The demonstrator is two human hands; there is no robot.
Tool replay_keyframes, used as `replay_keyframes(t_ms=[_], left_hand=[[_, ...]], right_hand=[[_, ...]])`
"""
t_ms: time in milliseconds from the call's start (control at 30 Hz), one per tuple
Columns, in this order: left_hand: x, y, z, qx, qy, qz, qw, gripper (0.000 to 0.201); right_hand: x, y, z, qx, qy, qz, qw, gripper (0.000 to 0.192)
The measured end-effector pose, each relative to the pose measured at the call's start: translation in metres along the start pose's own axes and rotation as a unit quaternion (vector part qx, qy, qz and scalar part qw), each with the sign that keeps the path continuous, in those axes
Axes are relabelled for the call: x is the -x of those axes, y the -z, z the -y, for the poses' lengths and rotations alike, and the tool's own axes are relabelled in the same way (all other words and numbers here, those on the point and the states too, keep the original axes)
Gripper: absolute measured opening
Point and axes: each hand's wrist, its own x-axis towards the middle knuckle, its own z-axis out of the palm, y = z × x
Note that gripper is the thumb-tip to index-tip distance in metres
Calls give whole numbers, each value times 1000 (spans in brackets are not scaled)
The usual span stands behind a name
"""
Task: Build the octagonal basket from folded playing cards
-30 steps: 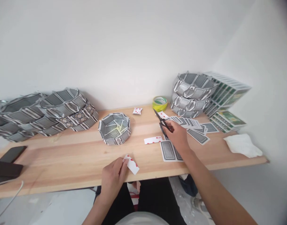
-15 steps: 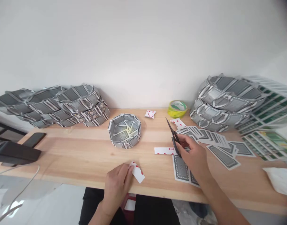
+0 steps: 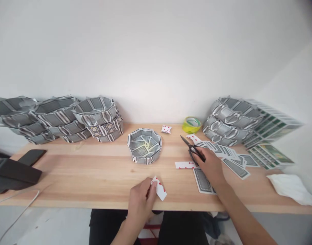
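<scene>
Between thumb and fingers, my left hand (image 3: 142,197) pinches a cut piece of playing card (image 3: 160,189) with red marks, close to the table's front edge. My right hand (image 3: 211,166) is on a pair of black scissors (image 3: 194,148), whose blades point to the far left; its fingertips are partly hidden. Under the scissors' handles lies a card strip (image 3: 183,165) with red hearts. Face-down grey cards (image 3: 203,180) lie beneath my right wrist. Left of the scissors stands a shallow round bowl (image 3: 145,160) made of folded cards.
Several woven card baskets (image 3: 102,117) stand at the back left, and another stack (image 3: 229,119) at the back right. Along the back lie a folded card (image 3: 166,129) and a yellow-green tape roll (image 3: 192,126). Fanned cards (image 3: 224,150), card sheets (image 3: 270,156) and a white packet (image 3: 291,189) are at right.
The view has shifted, so the table things sit differently in it. The scissors have turned in my right hand, their handles now showing. My left hand still pinches the card piece.
</scene>
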Motion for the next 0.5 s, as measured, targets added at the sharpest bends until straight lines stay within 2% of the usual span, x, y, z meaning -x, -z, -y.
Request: replay_keyframes(t_ms=[100, 233, 500], left_hand=[[0, 3, 0, 56, 46, 2, 997, 28], [-1, 7, 1, 108, 75, 17, 991, 30], [-7, 5, -3, 181, 126, 52, 974, 33]], right_hand=[[0, -3, 1, 46, 32, 4, 998, 26], [-1, -7, 0, 71, 48, 3, 996, 28], [-3, -3, 1, -5, 18, 20, 1000, 27]])
